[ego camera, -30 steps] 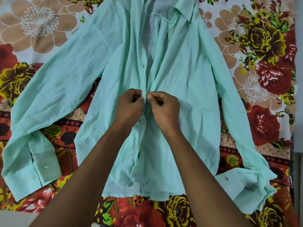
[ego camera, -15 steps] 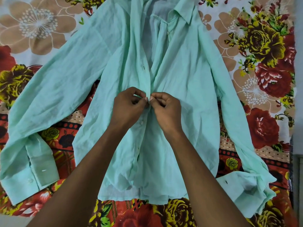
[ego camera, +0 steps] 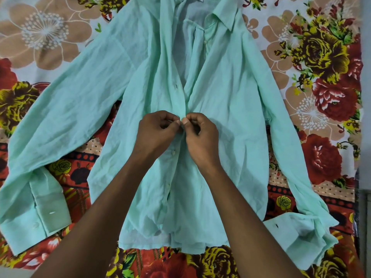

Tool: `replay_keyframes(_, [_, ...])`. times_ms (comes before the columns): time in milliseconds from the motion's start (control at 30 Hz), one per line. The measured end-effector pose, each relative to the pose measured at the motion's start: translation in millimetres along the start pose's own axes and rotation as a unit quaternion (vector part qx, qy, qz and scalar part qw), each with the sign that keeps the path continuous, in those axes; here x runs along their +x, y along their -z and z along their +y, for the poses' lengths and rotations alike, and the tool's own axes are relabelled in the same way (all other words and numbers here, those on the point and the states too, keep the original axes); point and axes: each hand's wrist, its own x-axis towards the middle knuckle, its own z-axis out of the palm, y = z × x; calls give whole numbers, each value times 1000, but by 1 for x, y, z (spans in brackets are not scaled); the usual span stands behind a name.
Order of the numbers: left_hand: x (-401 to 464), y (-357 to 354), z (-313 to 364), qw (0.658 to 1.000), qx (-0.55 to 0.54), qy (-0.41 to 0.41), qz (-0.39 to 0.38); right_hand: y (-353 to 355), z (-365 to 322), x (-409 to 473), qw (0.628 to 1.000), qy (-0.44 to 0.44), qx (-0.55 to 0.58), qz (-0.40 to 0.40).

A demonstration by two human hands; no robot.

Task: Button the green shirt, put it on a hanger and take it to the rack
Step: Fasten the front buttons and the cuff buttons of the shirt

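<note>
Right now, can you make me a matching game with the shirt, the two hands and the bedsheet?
Things:
1. shirt
2. left hand
3. right hand
4. bedsheet
5. collar

Descriptions:
A. red, yellow and tan flowers
B. pinches the shirt's front edge from the left
C. mint green, spread flat, sleeves out
D. pinches the shirt's front edge from the right
E. open, at the top of the picture

Pairs: 1-C, 2-B, 3-D, 4-A, 5-E
</note>
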Motion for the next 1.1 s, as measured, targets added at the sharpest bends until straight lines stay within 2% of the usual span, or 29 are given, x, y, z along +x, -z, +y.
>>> replay_keyframes(100, [0, -2, 0, 1000, -7, 1, 1, -2, 3, 1, 1000, 17, -18, 13])
replay_keyframes(300, [3, -1, -4, 1000, -6, -9, -8, -1, 4, 4, 1000, 5, -21, -9])
replay_keyframes(500, [3, 4, -4, 994, -95, 54, 4, 3, 3, 7, 995, 7, -101, -4])
replay_keyframes(600, [7, 2, -3, 998, -50, 38, 20, 7, -3, 16, 991, 30, -127, 21])
replay_keyframes(700, [17, -1, 8, 993, 39, -46, 97, 10, -14, 34, 982, 104, -127, 93])
replay_keyframes(767, [28, -6, 18, 984, 84, -117, 109, 9, -22, 48, 979, 126, -139, 83])
replay_keyframes(833, [43, -13, 23, 972, 161, -148, 89, 8, -24, 62, 970, 113, -212, 37])
replay_keyframes(900, [58, -17, 24, 964, 218, -126, 86, 8, -25, 71, 959, 94, -266, 19])
replay_keyframes(1100, [70, -22, 28, 961, 234, -63, 133, 5, -27, 75, 955, 73, -285, 37])
